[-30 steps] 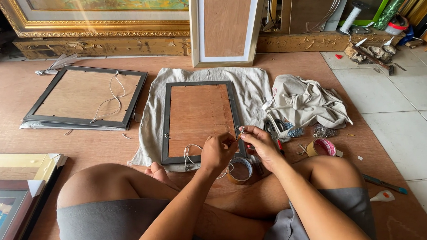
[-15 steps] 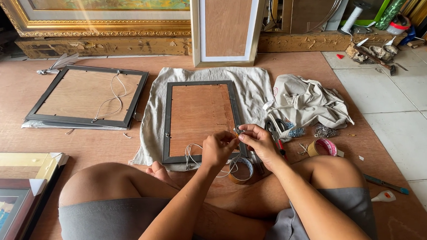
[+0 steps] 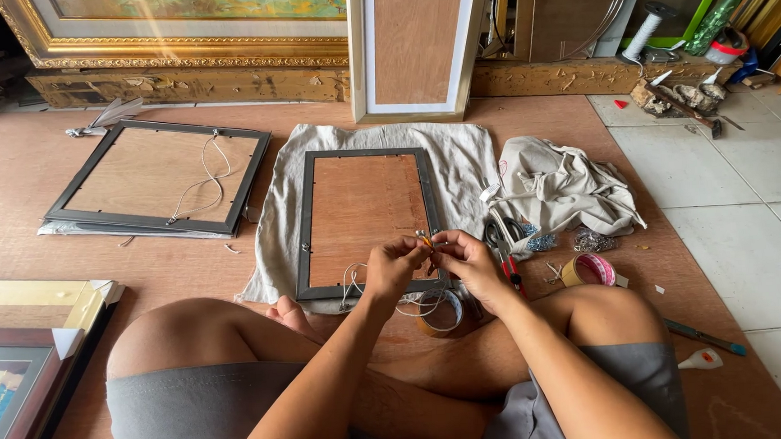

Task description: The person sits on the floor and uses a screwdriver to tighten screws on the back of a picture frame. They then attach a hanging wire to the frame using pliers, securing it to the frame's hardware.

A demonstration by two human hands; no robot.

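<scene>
From the head camera, the left hand [image 3: 392, 266] and right hand [image 3: 465, 258] meet just above the near edge of the dark frame [image 3: 365, 219] lying face down on a grey cloth [image 3: 459, 165], both pinching a small metal fitting [image 3: 424, 238] with white cord [image 3: 351, 281] trailing; this looks like fixing the hanging cord, and precise fingertip work comes next

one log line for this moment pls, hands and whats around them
left hand pinching white cord | right hand on small fitting | over dark frame, back up, on cloth | tape roll below hands
</scene>
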